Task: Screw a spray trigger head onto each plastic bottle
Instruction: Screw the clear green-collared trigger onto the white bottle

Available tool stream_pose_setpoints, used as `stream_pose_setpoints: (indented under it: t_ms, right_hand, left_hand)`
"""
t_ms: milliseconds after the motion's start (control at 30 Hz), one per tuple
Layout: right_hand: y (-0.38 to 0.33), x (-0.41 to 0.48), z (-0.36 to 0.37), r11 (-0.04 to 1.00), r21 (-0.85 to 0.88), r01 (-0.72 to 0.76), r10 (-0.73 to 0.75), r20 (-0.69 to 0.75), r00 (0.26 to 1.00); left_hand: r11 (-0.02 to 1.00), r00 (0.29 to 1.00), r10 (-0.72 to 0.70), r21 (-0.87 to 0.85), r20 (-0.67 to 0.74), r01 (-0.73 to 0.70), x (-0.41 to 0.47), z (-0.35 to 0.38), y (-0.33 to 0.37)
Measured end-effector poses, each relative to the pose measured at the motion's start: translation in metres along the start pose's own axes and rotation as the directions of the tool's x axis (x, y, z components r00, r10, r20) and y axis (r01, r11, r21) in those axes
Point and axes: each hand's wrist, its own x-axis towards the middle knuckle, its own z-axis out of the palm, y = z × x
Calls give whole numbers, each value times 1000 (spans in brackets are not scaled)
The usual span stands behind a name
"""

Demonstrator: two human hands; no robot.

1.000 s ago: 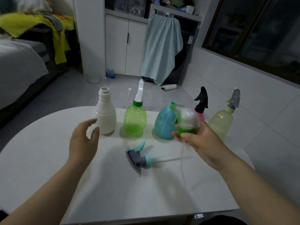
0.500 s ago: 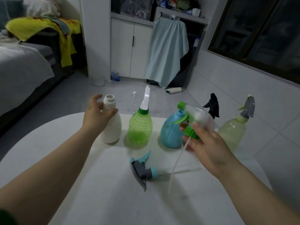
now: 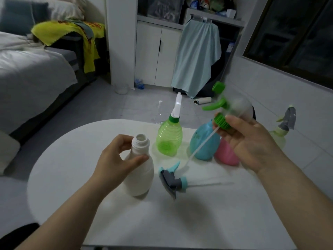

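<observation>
Seen from the head: gripping with the left hand [image 3: 115,159] the white bottle [image 3: 142,177] just under its open threaded mouth, thumb in front, fingers curled behind; standing upright on the white worktop [image 3: 162,222], left of the middle. Holding up with the right hand [image 3: 246,141], above the row of bottles, a spray trigger head [image 3: 228,109] with clear body, green lever and green screw collar; pinched at the collar between thumb and fingers, tilted, a little blurred. Hanging from it a thin white dip tube [image 3: 201,144], slanting down to the left in front of the blue bottle [image 3: 207,152]. Lying on its side on the worktop, just right of the white bottle, a second trigger head [image 3: 173,181] in grey and teal, its tube pointing to the right. Standing behind in a row: a green ribbed bottle [image 3: 169,138] closed with a white nozzle top, then the blue bottle, then a pink bottle [image 3: 225,156] touching it and partly hidden by the right hand, further right a pale yellow bottle [image 3: 277,139] with a grey trigger head [image 3: 288,118]. Cannot tell what tops the blue and the pink one. Beyond the worktop: a bed [image 3: 27,73], a yellow cloth [image 3: 68,31], a white cabinet [image 3: 155,51], a hanging light-blue cloth [image 3: 196,56].
</observation>
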Motion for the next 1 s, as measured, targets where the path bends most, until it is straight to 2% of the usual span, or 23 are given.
stream_pose_setpoints:
  t_ms: [300,533,800,933,1000]
  right_hand:
    - [-35,-1,44,982,129,135,-148,99,984]
    - [-32,0,72,987,123,108,-128,170,977]
    - [-15,3,78,997,-50,58,-44,241,969]
    - [12,8,82,957,-284,63,9,246,969]
    - [24,9,84,886,-452,100,30,272,962]
  left_hand:
    - [998,989,-14,-53,150,22,-20,-6,-18]
    - [996,988,-21,-82,151,34,-23,-6,-31]
    - [995,989,-4,-101,146,19,-22,-5,-34]
    - [993,990,-1,-119,144,19,-23,-5,-35]
    - [993,989,0,-117,145,17,-23,-5,-36]
